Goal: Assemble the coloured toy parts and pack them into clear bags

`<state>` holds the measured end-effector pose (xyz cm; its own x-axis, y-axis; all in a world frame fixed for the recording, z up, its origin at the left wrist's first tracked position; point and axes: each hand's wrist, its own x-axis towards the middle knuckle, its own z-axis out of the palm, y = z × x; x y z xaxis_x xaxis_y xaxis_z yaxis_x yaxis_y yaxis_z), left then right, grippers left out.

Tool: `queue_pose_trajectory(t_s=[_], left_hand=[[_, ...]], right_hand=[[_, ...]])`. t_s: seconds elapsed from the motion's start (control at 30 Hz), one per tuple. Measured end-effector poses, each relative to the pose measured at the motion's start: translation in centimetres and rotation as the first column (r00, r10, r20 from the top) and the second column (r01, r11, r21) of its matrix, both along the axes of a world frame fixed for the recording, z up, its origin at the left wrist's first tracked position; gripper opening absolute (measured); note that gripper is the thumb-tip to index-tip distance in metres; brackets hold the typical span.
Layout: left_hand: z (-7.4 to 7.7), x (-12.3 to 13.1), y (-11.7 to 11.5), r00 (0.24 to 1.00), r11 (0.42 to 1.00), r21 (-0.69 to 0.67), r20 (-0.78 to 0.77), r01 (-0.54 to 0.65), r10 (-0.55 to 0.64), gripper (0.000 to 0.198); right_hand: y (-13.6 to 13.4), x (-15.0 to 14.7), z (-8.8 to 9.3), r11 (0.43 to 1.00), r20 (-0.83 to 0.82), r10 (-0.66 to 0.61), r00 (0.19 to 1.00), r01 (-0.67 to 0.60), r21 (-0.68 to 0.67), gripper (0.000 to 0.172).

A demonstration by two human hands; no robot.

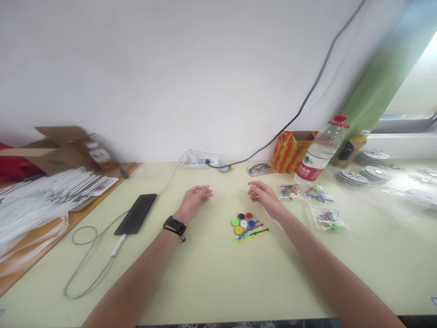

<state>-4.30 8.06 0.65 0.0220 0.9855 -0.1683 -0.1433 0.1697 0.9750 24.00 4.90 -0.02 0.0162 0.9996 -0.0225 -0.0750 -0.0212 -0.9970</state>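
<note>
Left hand (196, 200) and right hand (263, 196) face each other above the pale green table (211, 282), well apart, fingers loosely bent and thumbs inward. Whether the fingertips pinch something thin and clear, or are simply relaxed, I cannot tell. A dark watch (175, 225) sits on the left wrist.

Between the forearms, nearer the right one, lies a small group of coloured parts: six round discs (243, 224) — black, red, green, white, blue and yellow — and, just on the near side of them, a loose bundle of thin arrow-tipped sticks (253, 231) in mixed colours, some crossing one another. To the right of the right hand rest three clear packets (329, 219) of similar bright pieces, with a red-capped bottle (319, 152) standing close behind.

Further right are stacks of round plates (352, 177). Along the wall run a striped red-and-yellow bag (286, 152) and a white power strip (200, 160) with a dark plug in it. On the left, a black phone (136, 214) lies with a white-ended cable (118, 246) at its near end; beyond it, a cardboard box (61, 148) stands open behind a heap of white packets (68, 191).
</note>
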Motion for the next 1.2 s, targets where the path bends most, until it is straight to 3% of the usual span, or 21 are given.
queue_pose_trajectory(t_s=[0.13, 0.2, 0.3, 0.47, 0.53, 0.63, 0.77, 0.83, 1.03, 1.2], left_hand=[[-0.5, -0.2, 0.2, 0.992, 0.990, -0.077, -0.017, 0.120, -0.122, 0.048], [-0.7, -0.2, 0.2, 0.972, 0.980, -0.072, -0.133, 0.185, -0.194, 0.053], [-1.2, 0.0, 0.2, 0.921, 0.978, 0.028, -0.341, 0.208, -0.187, 0.050], [-1.2, 1.1, -1.1, 0.862, 0.940, 0.178, -0.475, 0.291, -0.177, 0.035], [-0.6, 1.9, -2.3, 0.738, 0.820, 0.312, -0.650, 0.479, -0.183, 0.032], [0.4, 3.2, -4.4, 0.609, 0.654, 0.333, -0.754, 0.679, -0.249, 0.037], [1.0, 4.3, -6.2, 0.529, 0.539, 0.337, -0.811, 0.772, -0.251, 0.064], [0.7, 4.5, -6.3, 0.509, 0.508, 0.346, -0.830, 0.789, -0.226, 0.068], [-1.0, 3.7, -4.5, 0.554, 0.569, 0.427, -0.830, 0.703, -0.062, 0.038], [-1.2, 3.4, -4.0, 0.582, 0.591, 0.444, -0.811, 0.673, -0.055, 0.029]], right_hand=[[0.2, 0.4, -0.5, 0.995, 0.178, 0.095, 0.979, -0.097, 0.000, 0.038], [0.0, 0.3, -0.5, 0.985, 0.270, 0.160, 0.950, -0.170, 0.013, 0.037], [-0.4, 0.2, -0.4, 0.955, 0.404, 0.252, 0.879, -0.294, 0.045, 0.036], [-0.9, 0.7, 0.1, 0.894, 0.542, 0.367, 0.757, -0.448, 0.021, 0.037], [-1.3, 1.1, 0.4, 0.878, 0.528, 0.407, 0.746, -0.478, -0.002, 0.037], [-2.3, 1.9, 0.8, 0.856, 0.497, 0.454, 0.739, -0.517, -0.013, 0.039], [-3.7, 2.9, 1.0, 0.777, 0.513, 0.530, 0.675, -0.629, 0.025, 0.067], [-4.0, 3.0, 0.7, 0.757, 0.548, 0.528, 0.649, -0.652, 0.044, 0.079], [-3.6, 1.6, -1.3, 0.866, 0.599, 0.300, 0.742, -0.475, 0.155, 0.058], [-3.4, 1.2, -1.9, 0.885, 0.594, 0.219, 0.774, -0.414, 0.213, 0.050]])
